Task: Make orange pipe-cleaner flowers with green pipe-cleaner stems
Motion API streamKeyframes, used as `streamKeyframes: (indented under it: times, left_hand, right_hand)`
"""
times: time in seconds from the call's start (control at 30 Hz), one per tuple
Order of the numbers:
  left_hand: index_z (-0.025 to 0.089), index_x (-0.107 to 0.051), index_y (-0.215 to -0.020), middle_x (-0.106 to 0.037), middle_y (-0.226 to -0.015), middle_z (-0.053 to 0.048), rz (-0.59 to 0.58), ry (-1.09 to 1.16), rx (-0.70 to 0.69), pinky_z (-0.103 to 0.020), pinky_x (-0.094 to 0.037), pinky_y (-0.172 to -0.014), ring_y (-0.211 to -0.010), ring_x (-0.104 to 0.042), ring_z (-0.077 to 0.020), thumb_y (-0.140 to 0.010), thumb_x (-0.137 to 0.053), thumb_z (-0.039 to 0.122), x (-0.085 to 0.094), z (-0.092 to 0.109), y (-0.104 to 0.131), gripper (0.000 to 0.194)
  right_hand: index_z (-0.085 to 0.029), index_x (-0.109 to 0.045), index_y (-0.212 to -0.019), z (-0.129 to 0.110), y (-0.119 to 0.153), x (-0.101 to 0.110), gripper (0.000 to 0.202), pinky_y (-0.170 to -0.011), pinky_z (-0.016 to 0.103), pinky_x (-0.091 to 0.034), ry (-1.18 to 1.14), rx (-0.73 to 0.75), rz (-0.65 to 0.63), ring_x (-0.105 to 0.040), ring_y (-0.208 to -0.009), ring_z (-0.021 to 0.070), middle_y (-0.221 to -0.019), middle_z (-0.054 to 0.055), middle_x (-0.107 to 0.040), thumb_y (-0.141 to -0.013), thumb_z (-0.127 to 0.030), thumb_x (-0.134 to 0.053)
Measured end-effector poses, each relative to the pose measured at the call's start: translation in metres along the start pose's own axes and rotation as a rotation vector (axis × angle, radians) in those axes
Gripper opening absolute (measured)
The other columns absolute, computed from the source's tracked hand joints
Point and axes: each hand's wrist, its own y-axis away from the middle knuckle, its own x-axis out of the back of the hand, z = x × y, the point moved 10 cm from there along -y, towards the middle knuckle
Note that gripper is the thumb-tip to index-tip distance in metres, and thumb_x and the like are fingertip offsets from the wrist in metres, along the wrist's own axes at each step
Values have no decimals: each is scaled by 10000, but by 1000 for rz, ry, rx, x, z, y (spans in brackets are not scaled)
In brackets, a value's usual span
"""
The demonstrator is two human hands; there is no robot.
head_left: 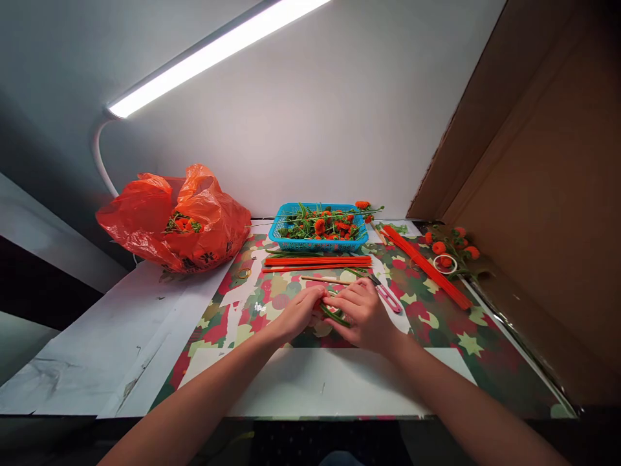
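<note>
Over the near middle of the table, my left hand (304, 310) and my right hand (363, 314) meet with curled fingers. Between them is a green pipe cleaner (334, 316), bent in a curve. The fingertips of my left hand pinch one end of it, partly hidden by the fingers. My right hand closes on its other side, palm down. Just beyond lie a thin wooden stick (325, 280) and a pink-handled tool (388, 298) with a dark tip. Orange pipe cleaners (317, 261) lie in a bundle behind the stick, with some green ones (291, 253) beside them.
A blue basket (317, 246) at the back holds orange flowers and green stems. At left sits an orange plastic bag (213, 226) with more flowers. Another orange bundle (427, 266), a white ring (445, 263) and orange flowers (439, 248) lie right. A lamp (218, 58) hangs above.
</note>
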Motion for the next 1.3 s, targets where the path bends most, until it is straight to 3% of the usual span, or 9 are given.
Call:
streamKeyframes:
  times: [0.17, 0.43, 0.57, 0.7, 0.83, 1.0, 1.13, 1.3]
  left_hand:
    - [185, -387, -708, -341, -646, 51, 42, -216, -176, -197, -258, -474, -546, -272, -83, -890, -381, 465, 1, 11, 1, 334]
    - [180, -485, -804, -495, -765, 5, 26, -579, -301, -244, -405, -659, -690, -429, -131, -951, -314, 437, -3, 25, 9, 342]
    - [180, -571, -1060, -613, -1013, -57, -50, -622, -325, -290, -440, -827, -888, -544, -179, -946, -352, 418, -10, 34, 14, 343]
    - [206, -524, -1260, -611, -1190, -83, -44, -681, -339, -326, -426, -914, -1049, -554, -225, -935, -381, 394, -10, 35, 13, 402]
    - [209, -492, -1318, -637, -1150, -84, -49, -732, -306, -319, -439, -865, -988, -574, -223, -929, -386, 372, -9, 27, 9, 435]
    - [191, -507, -1308, -646, -846, -44, -60, -761, -275, -267, -425, -724, -797, -557, -195, -925, -390, 385, -8, 25, 9, 445]
    - [171, -597, -1179, -564, -701, -9, -59, -692, -257, -230, -379, -608, -656, -482, -155, -929, -374, 431, -8, 32, 11, 424]
    - [163, -607, -1091, -531, -704, -4, -80, -581, -234, -220, -362, -576, -625, -439, -138, -924, -369, 471, -9, 33, 12, 423]
  right_hand:
    - [-187, -655, -825, 4, 1, 0, 152, -760, 337, -338, 1, -46, 90, -587, -666, 146, -704, 18, -701, -887, -269, -544]
    - [-189, -667, -781, 17, 0, -2, 159, -816, 345, -326, -34, -201, -51, -611, -615, 136, -702, 3, -729, -857, -169, -529]
    - [-204, -673, -781, 26, 2, 1, 149, -854, 337, -326, -56, -281, -100, -629, -634, 134, -742, -13, -746, -850, -166, -545]
    - [-196, -647, -740, 29, 4, -6, 165, -842, 328, -322, 42, -324, -180, -608, -628, 138, -705, -5, -724, -853, -168, -530]
    - [-171, -596, -716, 22, 4, -20, 175, -819, 339, -299, 205, -232, -281, -560, -609, 143, -662, 20, -672, -851, -146, -488]
    - [-161, -559, -718, 15, 5, -30, 206, -806, 347, -287, 252, -122, -355, -524, -572, 137, -629, 18, -632, -880, -125, -437]
    - [-166, -568, -771, 14, 4, -25, 176, -829, 341, -316, 128, -126, -404, -533, -607, 139, -686, 18, -645, -906, -167, -455]
    - [-192, -561, -782, 20, 8, -22, 227, -670, 263, -362, -128, -197, -513, -536, -668, 137, -709, -2, -631, -951, -189, -410]
